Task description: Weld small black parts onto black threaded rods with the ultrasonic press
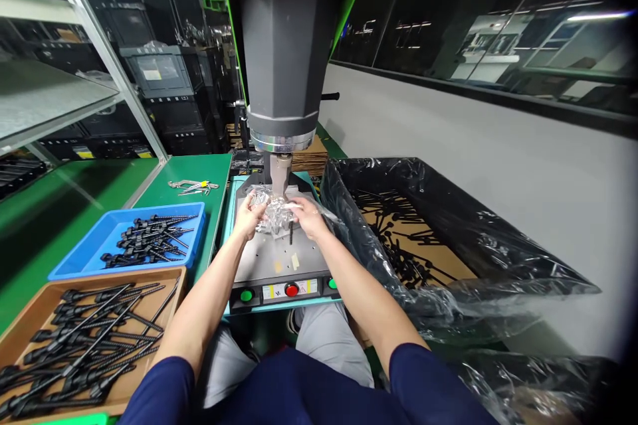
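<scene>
At nine o'clock, a brown tray [30, 299] and a blue tray [100, 239] hold black rods. At centre, the left hand [248, 214] and right hand [308, 216], fingers curled, pinch a crumpled clear bag [274, 214] above the grey machine plate [272, 257], directly beneath the press head [280, 176] at twelve. At three o'clock, a black-lined box [399, 176] sits close beside the right forearm.

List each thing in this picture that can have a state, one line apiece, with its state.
Left hand: gripping the clear bag at its left side.
Right hand: gripping its right side.
Clear bag: crumpled, held under the press horn.
Blue tray: part filled with black rods.
Brown tray: part filled with longer black rods.
Lined box: open, rods on its bottom.
</scene>
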